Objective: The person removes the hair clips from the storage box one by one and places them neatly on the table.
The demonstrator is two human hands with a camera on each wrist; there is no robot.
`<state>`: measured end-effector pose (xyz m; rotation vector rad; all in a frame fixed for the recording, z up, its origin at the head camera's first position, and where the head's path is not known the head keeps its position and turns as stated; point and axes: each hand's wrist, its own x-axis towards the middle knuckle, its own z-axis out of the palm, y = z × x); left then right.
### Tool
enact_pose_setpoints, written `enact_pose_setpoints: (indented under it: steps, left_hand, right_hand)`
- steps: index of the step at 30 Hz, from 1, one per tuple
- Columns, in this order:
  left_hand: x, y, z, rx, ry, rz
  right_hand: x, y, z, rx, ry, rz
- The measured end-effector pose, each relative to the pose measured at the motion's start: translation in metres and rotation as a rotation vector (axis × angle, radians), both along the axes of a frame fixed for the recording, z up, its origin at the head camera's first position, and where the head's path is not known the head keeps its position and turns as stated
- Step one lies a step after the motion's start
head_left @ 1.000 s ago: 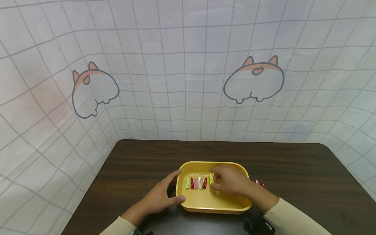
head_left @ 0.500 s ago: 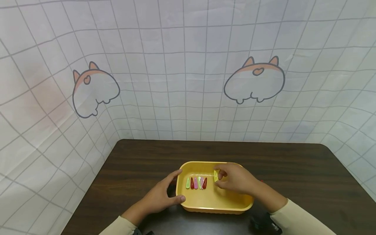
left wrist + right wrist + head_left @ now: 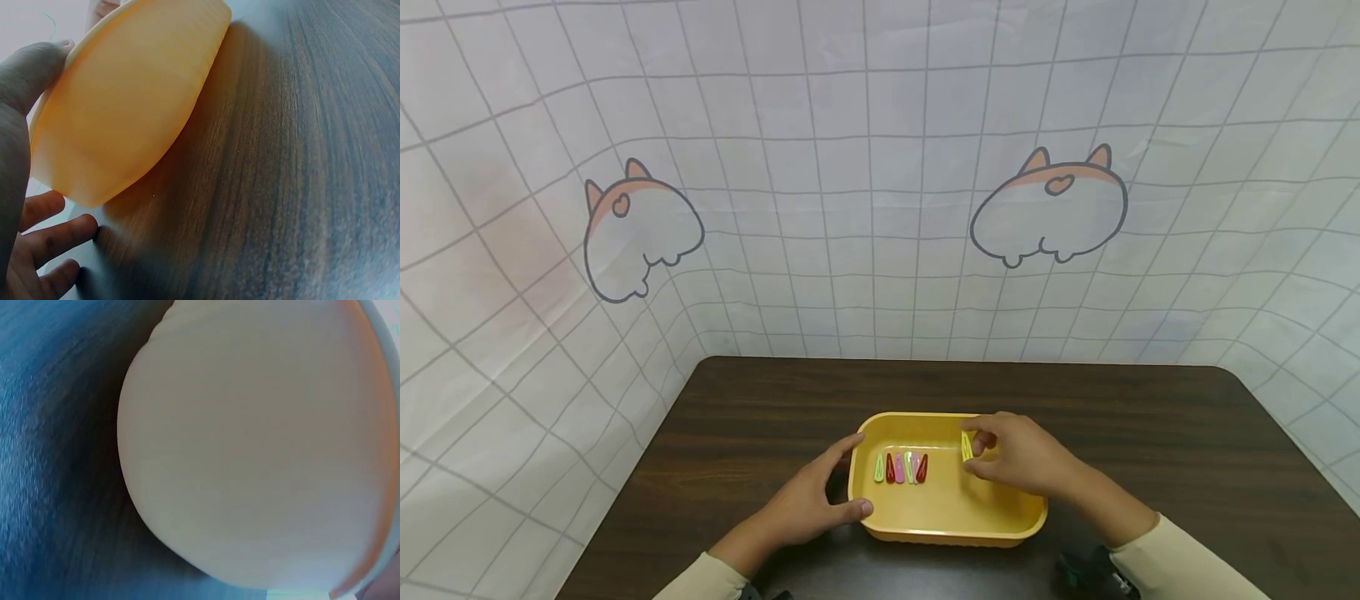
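My left hand [image 3: 805, 500] holds the left end of a yellow plastic tray [image 3: 955, 533], thumb over the rim and fingers spread along the end. In the left wrist view the thumb lies on the rim of the tray [image 3: 125, 112], and other fingers [image 3: 59, 240] reach down beside its base. Over the tray's right half, my right hand [image 3: 1022, 454] pinches a yellow hair clip [image 3: 966, 447] between thumb and fingertips. Inside, several snap hair clips [image 3: 899, 468] form a row on the left: green, red and pink, standing side by side. The tray's outer wall [image 3: 250, 444] fills most of the right wrist view.
The dark wood-grain table [image 3: 790, 392] extends around the tray. Behind and beside it hangs a white grid-patterned cloth [image 3: 850, 208] with cartoon animal prints. A dark object [image 3: 1097, 571] sits below the right wrist.
My right hand has shifted right, away from the row, with the yellow clip pinched in it. Clips earlier visible on the table right of the tray are now hidden from view. The left hand stays put.
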<state>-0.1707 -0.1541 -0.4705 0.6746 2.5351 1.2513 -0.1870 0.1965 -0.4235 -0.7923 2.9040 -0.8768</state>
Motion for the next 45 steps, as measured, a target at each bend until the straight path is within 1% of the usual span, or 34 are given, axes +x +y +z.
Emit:
enact_pose_setpoints:
  steps: [3, 8, 11, 17, 26, 32, 35, 42, 45]
  left_hand:
    - [0.000, 0.000, 0.000, -0.003, 0.000, 0.002]
    - [0.000, 0.000, 0.000, -0.007, -0.005, 0.003]
    - [0.000, -0.001, 0.000, -0.007, -0.005, 0.002]
    - [0.000, -0.001, -0.001, 0.006, 0.004, -0.003]
    - [0.000, -0.001, -0.001, 0.014, 0.015, -0.016]
    - [-0.001, -0.001, -0.003, 0.003, 0.012, -0.013]
    - [-0.001, -0.001, -0.003, 0.007, 0.011, -0.015]
    - [-0.001, -0.002, -0.003, 0.031, 0.021, -0.017]
    - [-0.001, -0.002, -0.003, 0.029, 0.030, -0.017]
  right_hand:
    - [0.001, 0.004, 0.002, -0.008, 0.012, -0.002]
    - [0.003, 0.010, 0.004, -0.020, -0.009, -0.017]
    - [0.004, 0.014, 0.004, -0.019, -0.020, -0.041]
    - [0.008, 0.022, 0.004, -0.016, 0.002, -0.079]
    - [0.013, 0.034, 0.005, -0.011, 0.032, -0.073]
    - [0.014, 0.042, 0.006, -0.012, 0.040, -0.079]
    - [0.015, 0.045, 0.007, -0.019, 0.021, -0.092]
    - [0.019, 0.055, 0.008, -0.105, -0.113, -0.106]
    - [0.020, 0.060, 0.007, -0.105, -0.105, -0.111]
